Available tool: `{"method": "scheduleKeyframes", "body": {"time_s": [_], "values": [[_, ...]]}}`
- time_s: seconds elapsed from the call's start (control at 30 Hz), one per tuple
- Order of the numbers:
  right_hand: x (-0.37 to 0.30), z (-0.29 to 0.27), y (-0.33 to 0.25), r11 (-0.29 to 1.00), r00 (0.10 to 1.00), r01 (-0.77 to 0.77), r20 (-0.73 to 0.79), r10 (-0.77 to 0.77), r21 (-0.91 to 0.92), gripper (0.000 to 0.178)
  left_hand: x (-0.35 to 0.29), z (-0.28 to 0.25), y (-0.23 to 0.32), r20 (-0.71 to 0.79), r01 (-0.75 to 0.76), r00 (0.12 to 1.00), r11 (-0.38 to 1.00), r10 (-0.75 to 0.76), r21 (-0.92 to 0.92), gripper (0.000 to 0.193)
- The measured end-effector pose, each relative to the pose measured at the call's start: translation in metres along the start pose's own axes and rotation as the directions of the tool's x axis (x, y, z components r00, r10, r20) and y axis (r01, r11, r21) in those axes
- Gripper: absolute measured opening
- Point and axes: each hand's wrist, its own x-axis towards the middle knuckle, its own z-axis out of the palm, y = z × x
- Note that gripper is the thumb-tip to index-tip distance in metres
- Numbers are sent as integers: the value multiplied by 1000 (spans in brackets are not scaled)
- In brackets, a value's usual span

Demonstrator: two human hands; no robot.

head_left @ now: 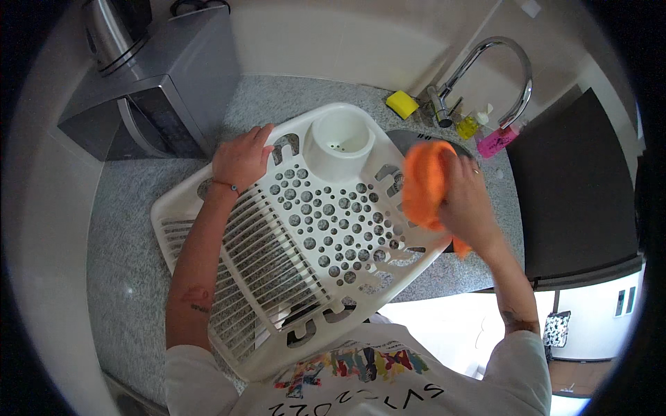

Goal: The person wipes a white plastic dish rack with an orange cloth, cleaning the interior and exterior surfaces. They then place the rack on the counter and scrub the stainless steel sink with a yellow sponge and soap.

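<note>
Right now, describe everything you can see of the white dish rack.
The dish rack is white and plastic-looking, with rounded corners. Parallel slats fill one section; round holes of mixed sizes pierce the other. A round cup with small drain holes stands at its far end, and cutouts line the sides. It sits diagonally over the grey speckled counter. The left hand grips its rim; whether the orange cloth touches it is unclear.

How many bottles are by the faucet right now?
2: the yellow bottle beside the faucet and the pink bottle right of the yellow one. Others may be hidden.
</note>
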Motion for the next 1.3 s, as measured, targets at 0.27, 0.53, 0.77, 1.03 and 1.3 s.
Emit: {"method": "scheduleKeyframes", "body": {"time_s": [0.27,0.53,0.77,1.03,1.3], "values": [[55,105,-45,267,863,466,366,-349,-844,45,-3,1,0,-103,-56,994,995,47,-78,38],[69,94,-46,858,830,33,463,-309,513,36,-5,7,2,-55,-9,998,999,7,-35,37],[117,15,-60,943,865,293,-465,-191,159,37,0,3,0,-63,-16,998,998,12,-66,36],[186,76,-84,975,701,-138,712,-30,176,25,0,1,2,-9,-43,999,998,43,-51,39],[201,117,-59,354,566,-702,786,-251,618,12,5,4,9,-51,2,999,998,-6,-60,35]]}}
